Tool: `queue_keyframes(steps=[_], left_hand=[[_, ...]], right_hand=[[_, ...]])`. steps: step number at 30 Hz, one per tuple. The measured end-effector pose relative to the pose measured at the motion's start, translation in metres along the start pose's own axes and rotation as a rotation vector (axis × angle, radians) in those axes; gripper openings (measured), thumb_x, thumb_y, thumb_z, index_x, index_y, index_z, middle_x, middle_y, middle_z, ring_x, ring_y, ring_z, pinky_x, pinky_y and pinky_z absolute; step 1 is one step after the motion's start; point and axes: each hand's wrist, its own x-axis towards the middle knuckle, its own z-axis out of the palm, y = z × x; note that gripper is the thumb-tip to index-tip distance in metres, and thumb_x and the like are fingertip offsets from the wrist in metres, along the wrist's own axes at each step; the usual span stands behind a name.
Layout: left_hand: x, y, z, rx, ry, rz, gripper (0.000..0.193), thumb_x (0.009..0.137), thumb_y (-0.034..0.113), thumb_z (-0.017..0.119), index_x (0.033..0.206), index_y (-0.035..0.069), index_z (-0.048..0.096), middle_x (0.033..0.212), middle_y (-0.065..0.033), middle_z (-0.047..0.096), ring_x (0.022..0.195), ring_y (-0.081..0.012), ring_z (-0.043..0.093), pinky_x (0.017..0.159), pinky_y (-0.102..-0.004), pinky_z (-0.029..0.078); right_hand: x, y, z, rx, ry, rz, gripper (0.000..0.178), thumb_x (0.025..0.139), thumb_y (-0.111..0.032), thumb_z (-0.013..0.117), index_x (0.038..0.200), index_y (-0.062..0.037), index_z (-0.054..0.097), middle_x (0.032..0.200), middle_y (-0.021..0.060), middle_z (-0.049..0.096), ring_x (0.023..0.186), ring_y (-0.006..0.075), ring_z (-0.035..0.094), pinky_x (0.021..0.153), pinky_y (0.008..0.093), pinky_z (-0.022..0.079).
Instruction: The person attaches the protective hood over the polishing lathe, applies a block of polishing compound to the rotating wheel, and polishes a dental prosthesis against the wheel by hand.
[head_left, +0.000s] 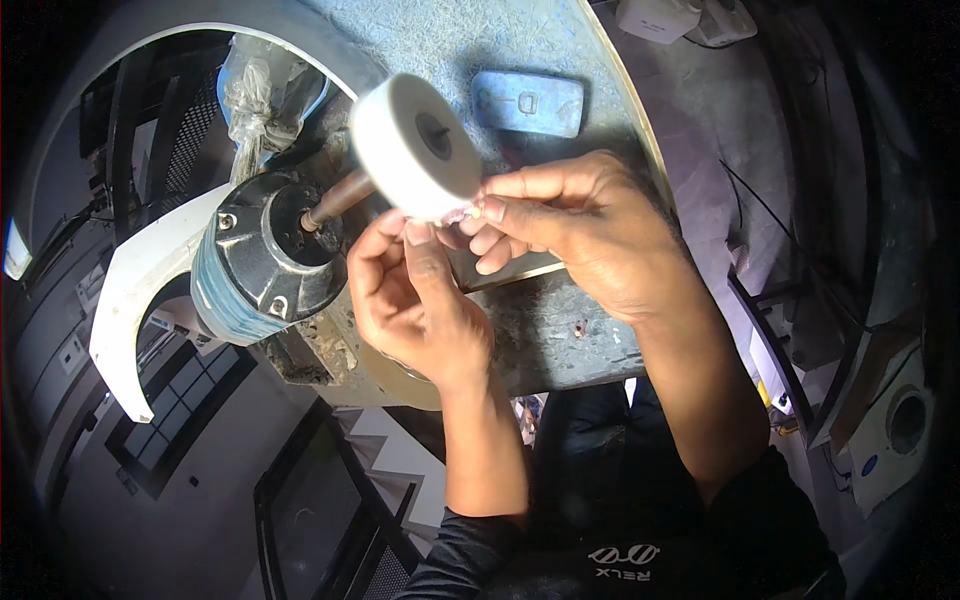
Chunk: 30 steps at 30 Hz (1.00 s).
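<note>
My left hand point(425, 295) and my right hand point(600, 225) meet below a white buffing wheel point(385, 150). Between their fingertips is a small pinkish-white piece point(457, 214), held against or very close to the wheel's lower edge. Fingers cover much of it, so its exact kind cannot be made out. Both hands pinch it, the left with its thumb on top, the right with thumb and forefinger. The wheel sits on a brownish shaft point(345, 195) that comes out of a black and blue motor point(270, 260). Its outline looks smeared, as if spinning.
Beyond the wheel, a blue block point(530, 103) lies on the dusty blue work surface point(430, 40). A white curved guard point(135, 310) stands left of the motor. A knotted clear plastic bag point(262, 110) is behind it. The worn bench edge point(560, 340) runs below my hands.
</note>
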Motion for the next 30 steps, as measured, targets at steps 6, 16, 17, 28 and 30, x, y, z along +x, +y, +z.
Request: queue_keyframes(steps=[6,16,17,28,30], left_hand=[[-0.005,0.002,-0.001,0.176,0.034,0.228,0.014,0.093,0.000,0.057,0.106,-0.007,0.055,0.094,-0.0140,0.064,0.081,-0.0145,0.062,0.075,-0.0254,0.051],[0.002,0.001,-0.005,0.131,0.017,0.081,0.015,0.093,0.002,0.060,0.105,-0.006,0.057,0.091,-0.0122,0.065,0.079,-0.0117,0.062,0.069,-0.0216,0.049],[0.005,0.000,-0.006,0.096,-0.002,0.022,0.015,0.093,0.002,0.060,0.104,-0.006,0.057,0.090,-0.0117,0.065,0.077,-0.0110,0.062,0.067,-0.0206,0.049],[0.011,-0.004,0.009,-0.230,0.010,-0.222,0.013,0.092,0.002,0.059,0.100,-0.008,0.058,0.091,-0.0136,0.066,0.076,-0.0154,0.063,0.069,-0.0257,0.051],[0.011,-0.004,0.009,-0.244,0.005,-0.221,0.013,0.092,0.002,0.059,0.100,-0.008,0.058,0.091,-0.0144,0.066,0.076,-0.0167,0.064,0.069,-0.0269,0.052]], right_hand=[[-0.004,-0.001,0.006,0.007,-0.028,0.025,0.020,0.092,-0.001,0.059,0.107,0.0114,0.064,0.089,0.0157,0.069,0.074,0.0148,0.067,0.069,0.0268,0.057],[-0.001,-0.001,0.004,0.045,0.024,0.109,0.023,0.090,-0.005,0.064,0.107,0.0108,0.064,0.090,0.0155,0.069,0.073,0.0154,0.067,0.069,0.0276,0.058],[0.000,-0.001,0.003,0.044,0.045,0.118,0.024,0.089,-0.005,0.065,0.107,0.0107,0.064,0.089,0.0155,0.069,0.073,0.0156,0.067,0.069,0.0278,0.058],[0.008,-0.003,-0.006,0.008,0.075,0.056,0.026,0.088,-0.007,0.066,0.107,0.0108,0.064,0.089,0.0175,0.069,0.077,0.0198,0.069,0.071,0.0285,0.057],[0.010,-0.003,-0.007,0.041,0.058,0.046,0.028,0.086,-0.007,0.068,0.106,0.0120,0.064,0.087,0.0177,0.069,0.074,0.0183,0.069,0.070,0.0263,0.057]])
